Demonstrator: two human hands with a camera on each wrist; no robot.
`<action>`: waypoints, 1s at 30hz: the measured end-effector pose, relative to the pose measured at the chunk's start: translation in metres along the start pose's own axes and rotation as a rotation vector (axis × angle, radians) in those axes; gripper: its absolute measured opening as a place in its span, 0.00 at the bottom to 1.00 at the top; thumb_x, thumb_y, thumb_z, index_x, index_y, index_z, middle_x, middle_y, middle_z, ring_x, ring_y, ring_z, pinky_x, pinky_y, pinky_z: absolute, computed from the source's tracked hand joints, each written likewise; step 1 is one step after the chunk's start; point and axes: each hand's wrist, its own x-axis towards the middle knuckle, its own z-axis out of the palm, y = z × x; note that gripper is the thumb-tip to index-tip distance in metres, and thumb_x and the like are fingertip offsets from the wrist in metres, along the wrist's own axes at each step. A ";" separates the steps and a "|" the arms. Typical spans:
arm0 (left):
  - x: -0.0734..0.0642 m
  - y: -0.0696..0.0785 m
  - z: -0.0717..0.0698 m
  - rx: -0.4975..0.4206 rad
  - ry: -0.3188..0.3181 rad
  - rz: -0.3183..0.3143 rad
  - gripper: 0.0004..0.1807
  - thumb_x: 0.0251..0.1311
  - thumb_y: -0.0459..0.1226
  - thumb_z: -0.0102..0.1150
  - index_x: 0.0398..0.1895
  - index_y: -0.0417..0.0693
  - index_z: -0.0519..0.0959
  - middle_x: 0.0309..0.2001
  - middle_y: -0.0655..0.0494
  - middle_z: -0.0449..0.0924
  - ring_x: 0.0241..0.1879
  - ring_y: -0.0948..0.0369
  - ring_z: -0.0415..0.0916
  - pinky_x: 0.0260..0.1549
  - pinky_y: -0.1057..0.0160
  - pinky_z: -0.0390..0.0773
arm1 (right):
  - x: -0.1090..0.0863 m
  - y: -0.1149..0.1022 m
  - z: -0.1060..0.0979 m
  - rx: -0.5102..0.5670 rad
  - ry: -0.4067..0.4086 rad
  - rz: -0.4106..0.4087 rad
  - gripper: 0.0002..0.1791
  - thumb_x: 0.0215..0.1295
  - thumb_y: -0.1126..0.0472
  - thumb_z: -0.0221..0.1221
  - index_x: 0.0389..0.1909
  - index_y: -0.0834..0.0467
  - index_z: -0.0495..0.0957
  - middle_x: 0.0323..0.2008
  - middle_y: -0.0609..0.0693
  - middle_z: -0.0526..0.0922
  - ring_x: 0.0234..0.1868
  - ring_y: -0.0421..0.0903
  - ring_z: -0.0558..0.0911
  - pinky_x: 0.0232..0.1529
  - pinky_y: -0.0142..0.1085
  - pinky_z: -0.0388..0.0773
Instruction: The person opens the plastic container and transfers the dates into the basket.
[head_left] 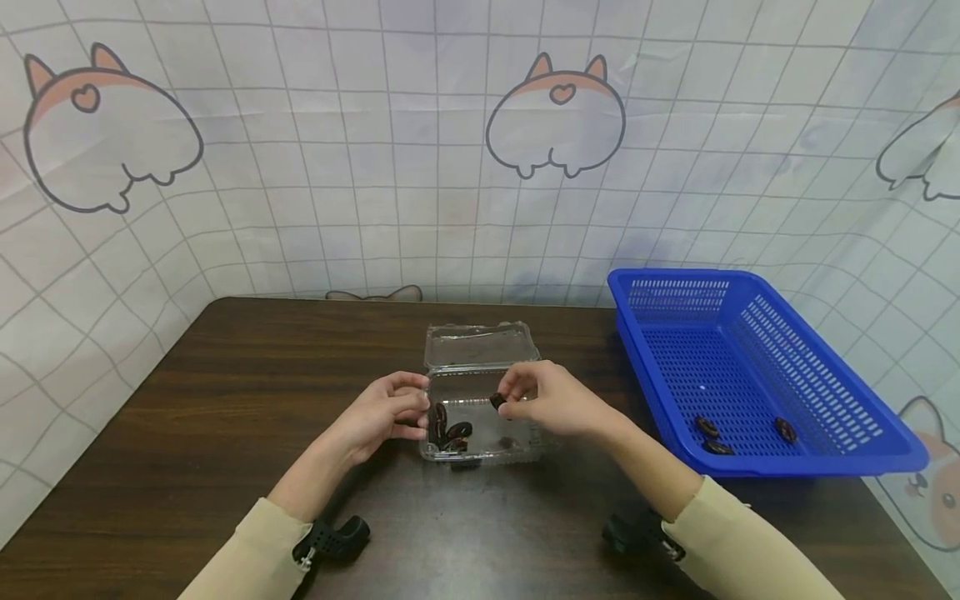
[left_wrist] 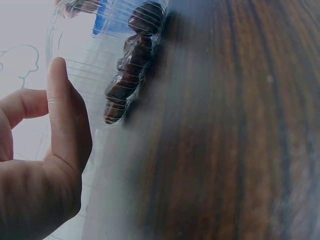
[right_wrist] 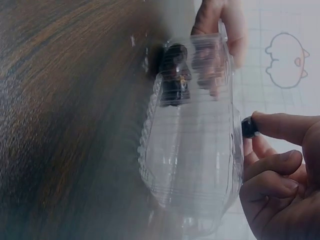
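A clear plastic clamshell box [head_left: 491, 435] sits on the table, its lid [head_left: 483, 346] folded back. Several dark brown, wrinkled dates [head_left: 458, 431] lie along the left side inside it, also visible through the wall in the left wrist view. My left hand [head_left: 386, 414] rests its fingers against the box's left wall; the thumb [left_wrist: 60, 107] looks straight beside the plastic. Over the box's right part, my right hand [head_left: 558, 400] pinches one date [right_wrist: 248, 127] between thumb and fingertip. The right hand's other fingers [right_wrist: 272, 185] are curled.
A blue plastic basket [head_left: 645, 375] with slotted sides stands at the right. Several dates [head_left: 785, 430] lie near its front end. The dark wooden table [head_left: 225, 400] meets a grid-patterned white wall cloth [head_left: 435, 208] behind.
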 end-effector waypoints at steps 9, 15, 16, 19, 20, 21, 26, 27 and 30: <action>0.001 0.000 0.000 0.007 -0.004 0.003 0.27 0.67 0.28 0.55 0.66 0.29 0.62 0.36 0.51 0.76 0.31 0.60 0.77 0.34 0.61 0.87 | -0.009 0.001 -0.010 0.030 0.034 -0.024 0.08 0.66 0.60 0.69 0.44 0.55 0.83 0.38 0.47 0.83 0.42 0.48 0.81 0.41 0.43 0.79; 0.002 0.000 -0.001 0.010 0.007 -0.007 0.26 0.67 0.28 0.55 0.67 0.30 0.63 0.36 0.51 0.76 0.31 0.59 0.77 0.34 0.61 0.87 | -0.014 0.001 -0.016 0.052 0.061 -0.037 0.07 0.66 0.60 0.69 0.43 0.55 0.84 0.39 0.48 0.84 0.44 0.48 0.81 0.43 0.44 0.79; 0.002 0.000 -0.001 0.007 0.012 -0.010 0.26 0.67 0.28 0.56 0.66 0.31 0.63 0.36 0.51 0.76 0.31 0.59 0.77 0.34 0.61 0.87 | -0.015 0.001 -0.018 0.053 0.065 -0.040 0.07 0.66 0.60 0.69 0.43 0.55 0.84 0.39 0.48 0.84 0.44 0.48 0.81 0.43 0.44 0.79; 0.002 0.000 -0.001 0.012 0.011 -0.012 0.27 0.67 0.28 0.56 0.67 0.31 0.63 0.36 0.51 0.76 0.31 0.59 0.77 0.34 0.61 0.87 | -0.019 0.000 -0.022 0.059 0.082 -0.043 0.08 0.66 0.60 0.69 0.43 0.56 0.84 0.39 0.49 0.85 0.43 0.48 0.82 0.43 0.44 0.79; 0.002 0.000 -0.001 0.016 0.009 -0.011 0.27 0.67 0.29 0.56 0.67 0.31 0.63 0.36 0.51 0.76 0.31 0.59 0.77 0.34 0.61 0.87 | -0.020 -0.001 -0.023 0.063 0.089 -0.044 0.08 0.66 0.60 0.69 0.43 0.56 0.84 0.39 0.49 0.85 0.42 0.49 0.83 0.43 0.45 0.79; 0.001 0.000 -0.001 0.015 0.012 -0.014 0.27 0.67 0.29 0.56 0.67 0.31 0.63 0.36 0.51 0.76 0.31 0.59 0.77 0.34 0.62 0.87 | -0.021 -0.001 -0.025 0.066 0.097 -0.042 0.08 0.66 0.61 0.69 0.43 0.57 0.84 0.39 0.49 0.85 0.42 0.49 0.83 0.43 0.45 0.79; -0.001 0.001 -0.002 0.014 0.004 -0.013 0.28 0.68 0.29 0.56 0.69 0.30 0.62 0.34 0.51 0.76 0.31 0.60 0.78 0.33 0.62 0.86 | -0.028 -0.002 -0.033 0.084 0.141 -0.030 0.09 0.67 0.61 0.68 0.46 0.56 0.83 0.40 0.50 0.86 0.41 0.54 0.84 0.39 0.44 0.78; -0.001 0.001 -0.002 0.011 0.003 -0.014 0.28 0.69 0.29 0.56 0.69 0.30 0.62 0.35 0.51 0.76 0.31 0.60 0.78 0.33 0.62 0.86 | -0.029 -0.002 -0.034 0.084 0.148 -0.026 0.10 0.67 0.60 0.68 0.46 0.56 0.83 0.40 0.50 0.86 0.40 0.56 0.84 0.36 0.43 0.78; -0.001 0.001 -0.002 0.011 0.001 -0.016 0.29 0.69 0.30 0.56 0.70 0.31 0.61 0.36 0.50 0.76 0.32 0.60 0.78 0.34 0.62 0.86 | -0.034 -0.004 -0.041 0.086 0.164 -0.009 0.11 0.68 0.58 0.68 0.48 0.56 0.82 0.41 0.51 0.86 0.36 0.58 0.82 0.29 0.41 0.75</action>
